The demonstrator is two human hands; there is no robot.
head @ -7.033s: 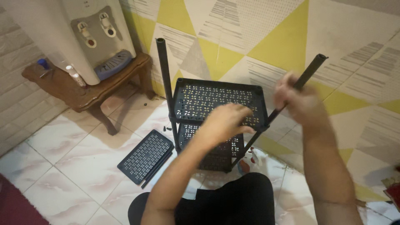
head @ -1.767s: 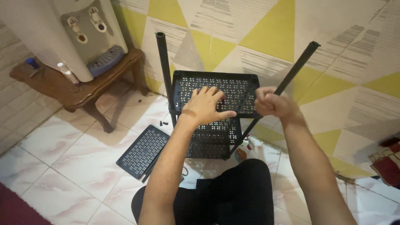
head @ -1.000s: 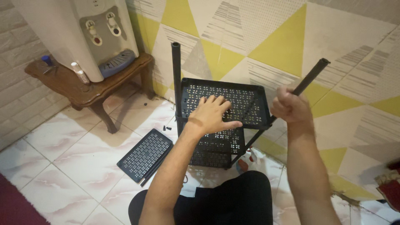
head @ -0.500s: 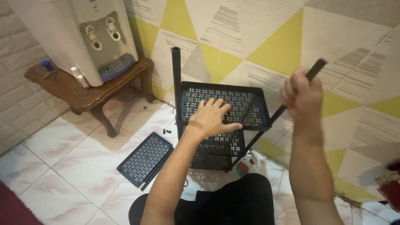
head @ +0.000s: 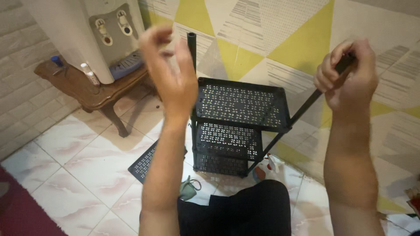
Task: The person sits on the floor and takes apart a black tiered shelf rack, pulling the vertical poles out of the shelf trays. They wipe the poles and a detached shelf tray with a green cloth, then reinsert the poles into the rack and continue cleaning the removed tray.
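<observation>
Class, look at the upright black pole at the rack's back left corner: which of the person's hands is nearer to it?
Left. The left hand is raised, open, just beside the upright black pole, not gripping it. The right hand is across the rack, closed around the slanted pole.

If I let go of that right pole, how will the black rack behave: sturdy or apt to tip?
Probably wobbly: the rack shows only two poles, and the right pole leans outward. Its perforated shelves look like thin plastic, so likely light. The right hand steadies it; the left hand hangs free.
</observation>
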